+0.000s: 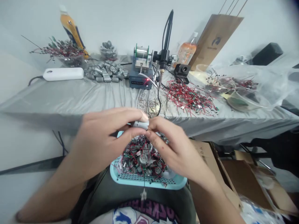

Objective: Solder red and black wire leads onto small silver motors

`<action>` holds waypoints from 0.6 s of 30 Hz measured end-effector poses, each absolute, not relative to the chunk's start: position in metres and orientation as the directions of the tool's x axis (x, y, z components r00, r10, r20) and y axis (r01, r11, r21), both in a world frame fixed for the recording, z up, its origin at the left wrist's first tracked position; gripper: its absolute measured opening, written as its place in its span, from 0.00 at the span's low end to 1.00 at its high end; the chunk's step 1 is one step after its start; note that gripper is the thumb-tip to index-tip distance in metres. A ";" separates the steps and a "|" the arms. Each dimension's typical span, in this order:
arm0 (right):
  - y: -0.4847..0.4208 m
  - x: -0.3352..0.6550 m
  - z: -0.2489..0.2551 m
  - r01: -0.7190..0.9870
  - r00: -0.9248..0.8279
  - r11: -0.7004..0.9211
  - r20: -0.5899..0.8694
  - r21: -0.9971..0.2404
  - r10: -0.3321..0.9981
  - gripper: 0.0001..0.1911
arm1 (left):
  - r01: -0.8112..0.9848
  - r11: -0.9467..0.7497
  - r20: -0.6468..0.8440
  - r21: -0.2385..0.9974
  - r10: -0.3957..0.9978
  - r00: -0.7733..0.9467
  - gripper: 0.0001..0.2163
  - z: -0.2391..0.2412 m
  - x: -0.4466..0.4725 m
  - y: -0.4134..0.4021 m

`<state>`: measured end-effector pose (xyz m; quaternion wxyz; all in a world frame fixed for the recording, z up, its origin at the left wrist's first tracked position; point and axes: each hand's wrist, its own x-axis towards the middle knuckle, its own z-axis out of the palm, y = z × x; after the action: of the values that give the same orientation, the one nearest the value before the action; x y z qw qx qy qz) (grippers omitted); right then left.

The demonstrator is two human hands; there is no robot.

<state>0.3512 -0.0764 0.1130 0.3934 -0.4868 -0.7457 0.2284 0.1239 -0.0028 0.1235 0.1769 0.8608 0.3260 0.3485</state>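
The left hand (98, 140) and right hand (173, 149) meet in front of the person's chest, both curled into a narrow pinch around a small silver cylinder (140, 125). The cylinder lies roughly level between the fingertips, with only its upper side and one end showing. The fingers hide the rest, so I can't make out whether anything is attached to it or exactly how each finger bears on it.

Directly below the hands, a turquoise plastic basket (149, 183) rests on the person's lap, its front rim and perforated side in plain view. It is heaped with small electric motors (142, 158) tangled in red wires. The hands cover the back of the basket, and the pile is too jumbled to count. A thin wire (144, 185) hangs over the front rim.

Beyond the hands, a table (70, 93) covered in grey plastic sheeting holds a soldering station (140, 79) with a solder spool (141, 53) on top and a soldering iron (167, 40) upright in a stand beside it. To the left lies a heap of silver cylinders (105, 71), much like the one in the hands. To the right spreads a mass of red-wired parts (189, 96), and further right sits a clear plastic bowl (243, 99) with more wired parts around it, partly under a clear plastic bag (263, 84). A cardboard box (245, 183) stands open on the floor at the right, cut off by the edge of the view.
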 end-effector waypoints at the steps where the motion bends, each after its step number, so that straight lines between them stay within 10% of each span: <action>1: -0.073 0.353 0.097 0.572 -0.238 0.348 0.255 -0.743 0.937 0.11 | 0.392 -0.744 0.476 0.542 0.655 0.586 0.11 0.114 0.129 0.005; 7: -0.064 0.357 0.036 0.601 -0.248 0.211 0.071 -0.771 0.966 0.12 | 0.391 -0.695 0.334 0.603 0.666 0.668 0.10 0.062 0.141 0.022; 18: -0.078 0.351 0.057 0.559 -0.194 0.345 0.285 -0.754 0.939 0.11 | 0.380 -0.679 0.483 0.628 0.723 0.494 0.06 0.063 0.134 -0.009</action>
<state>0.3511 -0.0779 0.0567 0.3740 -0.5130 -0.7298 0.2538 0.1340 -0.0086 0.0631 0.2259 0.8343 0.3305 0.3791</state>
